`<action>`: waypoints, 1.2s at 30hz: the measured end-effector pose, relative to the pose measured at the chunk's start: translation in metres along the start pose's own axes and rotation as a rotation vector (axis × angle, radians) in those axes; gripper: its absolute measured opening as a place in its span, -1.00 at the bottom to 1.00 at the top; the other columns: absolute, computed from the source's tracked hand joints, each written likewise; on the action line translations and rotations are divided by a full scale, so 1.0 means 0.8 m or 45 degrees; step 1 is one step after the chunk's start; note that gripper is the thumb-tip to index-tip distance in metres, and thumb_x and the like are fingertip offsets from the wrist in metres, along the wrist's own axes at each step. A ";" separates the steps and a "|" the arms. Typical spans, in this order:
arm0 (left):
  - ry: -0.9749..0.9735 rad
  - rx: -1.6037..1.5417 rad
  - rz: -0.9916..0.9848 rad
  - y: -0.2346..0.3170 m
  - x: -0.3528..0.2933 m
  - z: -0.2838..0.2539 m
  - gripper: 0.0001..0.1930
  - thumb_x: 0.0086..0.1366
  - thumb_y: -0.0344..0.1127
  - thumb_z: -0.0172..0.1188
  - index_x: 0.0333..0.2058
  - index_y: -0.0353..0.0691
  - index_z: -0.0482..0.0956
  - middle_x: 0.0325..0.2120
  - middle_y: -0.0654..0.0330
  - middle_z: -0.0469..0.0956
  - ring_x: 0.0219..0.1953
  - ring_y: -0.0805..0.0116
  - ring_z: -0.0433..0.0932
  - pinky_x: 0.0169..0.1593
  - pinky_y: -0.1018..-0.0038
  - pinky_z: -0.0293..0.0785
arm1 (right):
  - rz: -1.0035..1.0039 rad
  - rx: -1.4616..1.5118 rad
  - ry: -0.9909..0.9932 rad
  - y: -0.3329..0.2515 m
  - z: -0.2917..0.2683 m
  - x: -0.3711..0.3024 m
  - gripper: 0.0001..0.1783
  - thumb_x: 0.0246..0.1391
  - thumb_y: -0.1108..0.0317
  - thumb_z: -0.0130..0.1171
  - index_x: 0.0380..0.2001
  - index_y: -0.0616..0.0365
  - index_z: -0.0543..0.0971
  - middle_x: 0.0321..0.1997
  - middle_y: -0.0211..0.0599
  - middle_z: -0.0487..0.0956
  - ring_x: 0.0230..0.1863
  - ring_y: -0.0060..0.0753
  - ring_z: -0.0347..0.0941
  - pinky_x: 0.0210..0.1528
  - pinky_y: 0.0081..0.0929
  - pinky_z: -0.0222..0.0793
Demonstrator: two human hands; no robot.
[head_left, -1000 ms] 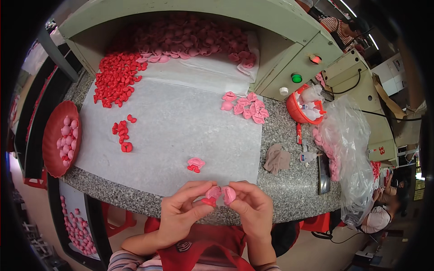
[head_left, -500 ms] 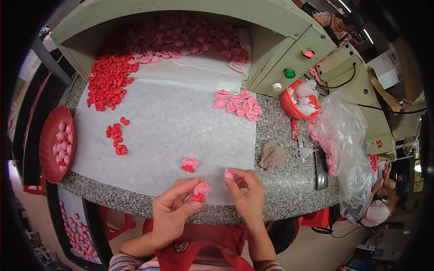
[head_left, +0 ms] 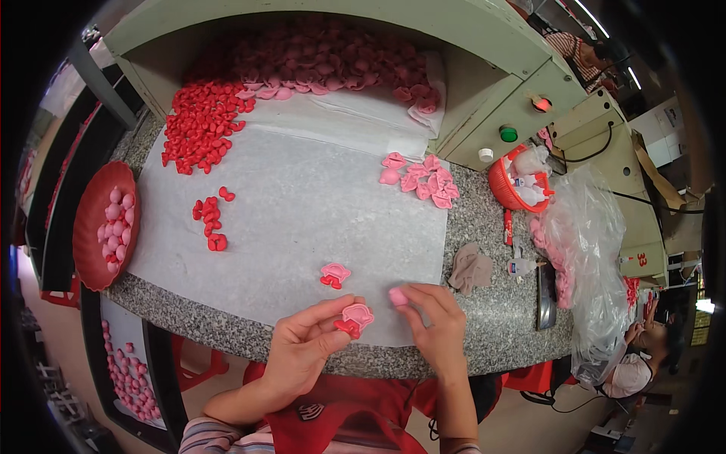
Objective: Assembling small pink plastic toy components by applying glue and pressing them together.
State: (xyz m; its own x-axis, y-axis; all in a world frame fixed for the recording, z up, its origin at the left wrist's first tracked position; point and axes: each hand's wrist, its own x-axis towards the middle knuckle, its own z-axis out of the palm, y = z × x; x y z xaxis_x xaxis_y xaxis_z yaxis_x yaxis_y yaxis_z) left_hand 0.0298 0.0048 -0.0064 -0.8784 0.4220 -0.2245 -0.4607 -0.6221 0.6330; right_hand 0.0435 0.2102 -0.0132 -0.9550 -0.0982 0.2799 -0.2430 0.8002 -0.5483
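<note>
Between the thumb and fingertips of my left hand [head_left: 301,349] is a small pink hollow shell [head_left: 360,314] with a red two-lobed piece [head_left: 348,328] at its lower edge. Its open side faces up. My right hand [head_left: 439,327] pinches a small rounded pink piece [head_left: 398,296], apart from the shell. Just beyond my left hand, a similar pink shell [head_left: 336,272] with a red piece at its lower edge lies on the white sheet [head_left: 287,219]. Several loose red pieces [head_left: 210,215] lie farther left.
Red pieces [head_left: 198,129] and pink shells [head_left: 333,60] are heaped under the green-grey housing [head_left: 484,113]. More pink shells [head_left: 431,181] lie far right. A red dish [head_left: 85,234] of pink balls stands left. At right are an orange basket [head_left: 502,185], a cloth [head_left: 470,268] and a plastic bag [head_left: 594,265].
The whole view has shifted, so the table appears farther right. My left hand has tilted the shell a little. Both hands keep their pieces.
</note>
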 end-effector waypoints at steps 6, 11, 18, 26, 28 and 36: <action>-0.035 0.149 0.076 0.000 -0.003 0.006 -0.59 0.10 -0.61 0.10 -0.02 -0.37 0.37 -0.03 -0.04 0.37 0.01 0.24 0.39 0.06 0.37 0.34 | 0.099 0.405 0.273 -0.081 -0.012 0.000 -0.64 -0.33 0.57 0.31 -0.30 0.30 0.57 -0.29 -0.16 0.54 -0.27 -0.30 0.47 -0.22 -0.51 0.37; -0.107 0.433 0.138 0.002 -0.007 0.006 -0.57 0.09 -0.63 0.09 -0.01 -0.35 0.38 -0.04 -0.02 0.36 0.02 0.25 0.36 0.09 0.37 0.28 | 0.091 0.430 0.316 -0.084 -0.008 -0.004 -0.62 -0.35 0.58 0.32 -0.30 0.25 0.58 -0.26 -0.19 0.53 -0.28 -0.29 0.46 -0.26 -0.52 0.39; -0.148 0.425 0.155 0.002 -0.008 0.009 -0.56 0.08 -0.66 0.08 0.00 -0.35 0.37 -0.03 -0.03 0.35 0.03 0.21 0.35 0.09 0.35 0.28 | 0.066 0.443 0.340 -0.085 -0.007 -0.005 -0.63 -0.35 0.58 0.32 -0.30 0.21 0.59 -0.27 -0.24 0.52 -0.29 -0.30 0.46 -0.31 -0.52 0.41; -0.243 0.538 0.315 0.005 -0.006 0.016 -0.54 0.10 -0.69 0.05 0.02 -0.31 0.36 -0.01 -0.02 0.30 0.04 0.21 0.34 0.00 0.47 0.41 | 0.047 0.441 0.372 -0.084 -0.004 -0.008 -0.62 -0.34 0.59 0.33 -0.30 0.20 0.58 -0.27 -0.23 0.52 -0.30 -0.29 0.46 -0.31 -0.51 0.41; -0.247 0.591 0.312 0.007 -0.006 0.016 -0.54 0.10 -0.69 0.05 0.02 -0.31 0.36 -0.01 -0.03 0.30 0.04 0.21 0.33 -0.01 0.47 0.42 | 0.035 0.444 0.390 -0.083 -0.003 -0.008 -0.62 -0.34 0.59 0.33 -0.30 0.20 0.58 -0.27 -0.23 0.52 -0.30 -0.29 0.46 -0.31 -0.51 0.41; -0.242 0.579 0.381 0.003 -0.007 0.023 -0.53 0.07 -0.70 0.09 0.00 -0.30 0.38 -0.01 -0.06 0.29 0.04 0.17 0.35 0.00 0.43 0.41 | -0.007 0.413 0.419 -0.082 0.001 -0.010 -0.64 -0.35 0.61 0.32 -0.33 0.20 0.57 -0.28 -0.24 0.52 -0.34 -0.27 0.46 -0.34 -0.49 0.42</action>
State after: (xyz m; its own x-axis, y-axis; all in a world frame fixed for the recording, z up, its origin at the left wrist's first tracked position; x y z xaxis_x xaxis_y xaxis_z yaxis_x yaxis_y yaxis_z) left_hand 0.0358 0.0127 0.0099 -0.9045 0.4082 0.1236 -0.0579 -0.4045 0.9127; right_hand 0.0666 0.1583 0.0199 -0.8613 0.1333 0.4903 -0.3387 0.5686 -0.7497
